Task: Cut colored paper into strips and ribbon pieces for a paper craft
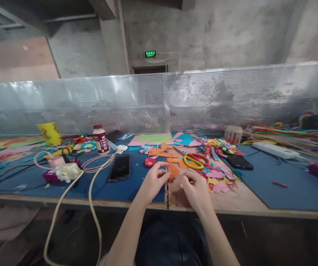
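Note:
My left hand (155, 181) pinches a small orange piece of paper (173, 171) between thumb and fingers, a little above the table. Close to its right side is my right hand (196, 187), fingers curled together; what they hold, if anything, is too small to make out. Just beyond my hands lie scissors with yellow and red handles (193, 162). More orange paper scraps (159, 152) are spread behind the held piece. A red paper flower (150, 162) rests beside my left hand.
Colourful paper scraps (220, 177) pile up on the right. Farther right are a black phone (239, 162), a white power strip (275, 150) and pipe cleaners (280, 136). On the left stand a Costa bottle (101, 139) and a yellow cup (49, 133); a pale cable (92, 195) hangs over the edge.

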`<state>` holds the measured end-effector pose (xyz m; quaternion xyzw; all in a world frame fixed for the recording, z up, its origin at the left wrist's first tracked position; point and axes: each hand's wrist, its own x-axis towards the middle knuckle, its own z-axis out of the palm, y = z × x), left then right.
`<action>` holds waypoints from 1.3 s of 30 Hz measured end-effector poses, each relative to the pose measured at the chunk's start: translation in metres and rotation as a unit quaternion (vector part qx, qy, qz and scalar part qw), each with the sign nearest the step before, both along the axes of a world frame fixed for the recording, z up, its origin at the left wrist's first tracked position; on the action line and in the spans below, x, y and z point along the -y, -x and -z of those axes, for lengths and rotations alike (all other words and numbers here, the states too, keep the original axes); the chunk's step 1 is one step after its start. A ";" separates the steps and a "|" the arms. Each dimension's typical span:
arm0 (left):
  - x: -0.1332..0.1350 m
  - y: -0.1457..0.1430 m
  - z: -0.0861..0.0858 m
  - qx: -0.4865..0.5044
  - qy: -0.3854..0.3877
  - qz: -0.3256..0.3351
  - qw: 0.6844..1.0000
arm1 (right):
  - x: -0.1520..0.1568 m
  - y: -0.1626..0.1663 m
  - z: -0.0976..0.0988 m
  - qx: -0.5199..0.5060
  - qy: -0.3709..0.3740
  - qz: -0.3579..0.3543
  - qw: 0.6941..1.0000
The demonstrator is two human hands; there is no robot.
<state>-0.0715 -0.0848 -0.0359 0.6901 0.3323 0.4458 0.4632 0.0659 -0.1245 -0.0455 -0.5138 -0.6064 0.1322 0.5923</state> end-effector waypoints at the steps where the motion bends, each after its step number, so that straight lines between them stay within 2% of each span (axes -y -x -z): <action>1: 0.001 0.000 -0.001 0.004 -0.013 0.005 1.000 | -0.001 -0.001 0.000 -0.011 0.016 0.008 1.000; 6: 0.012 -0.003 -0.006 -0.045 -0.118 -0.002 0.992 | -0.004 -0.001 0.000 -0.021 0.054 0.055 0.997; 9: 0.019 -0.006 -0.009 -0.068 -0.142 0.013 0.987 | -0.005 0.001 0.002 0.005 0.052 0.068 0.996; 17: 0.021 -0.006 -0.011 -0.126 -0.078 0.070 0.986 | -0.006 0.001 0.007 0.071 0.068 0.073 0.992; 22: 0.018 -0.006 -0.007 -0.136 -0.047 0.081 0.986 | -0.006 0.000 0.009 0.090 0.081 0.070 0.990; 27: 0.018 -0.008 -0.007 -0.120 -0.020 0.065 0.990 | -0.006 0.000 0.011 0.125 0.044 0.035 0.991; 32: 0.017 -0.003 -0.007 -0.106 -0.018 0.088 0.990 | -0.004 0.000 0.012 0.119 -0.006 0.031 0.992; 36: 0.013 0.000 -0.003 -0.026 -0.023 0.111 0.993 | 0.002 0.005 0.010 0.123 -0.095 0.053 0.986; 39: 0.011 0.001 -0.001 0.036 -0.014 0.096 0.995 | 0.008 0.010 0.007 0.157 -0.142 0.054 0.976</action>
